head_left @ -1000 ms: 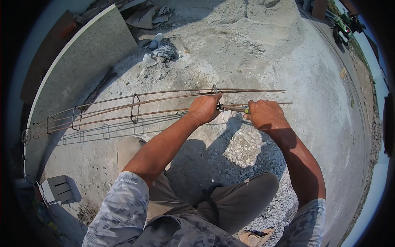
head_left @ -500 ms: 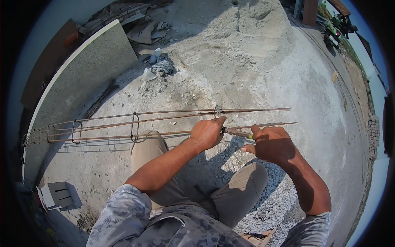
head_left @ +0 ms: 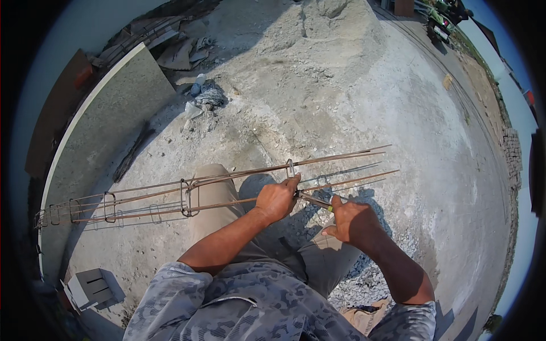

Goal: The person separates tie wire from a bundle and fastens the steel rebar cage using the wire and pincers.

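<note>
Rebar cage (head_left: 239, 173) stretches lengthwise left to right.

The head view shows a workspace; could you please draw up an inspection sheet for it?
Surface: pale, dusty ground, partly shadowed.
Job's things: rust-brown rebar cage; tool with a green patch.
Clutter: gray block lower left; crumpled cloth and pale plastic upper left.
Hands: left hand grips the cage; right hand holds the tool.
Cables: nothing seen that is clearly a cable.
Surroundings: panel left, gravel lower right, motorbike upper right.
</note>
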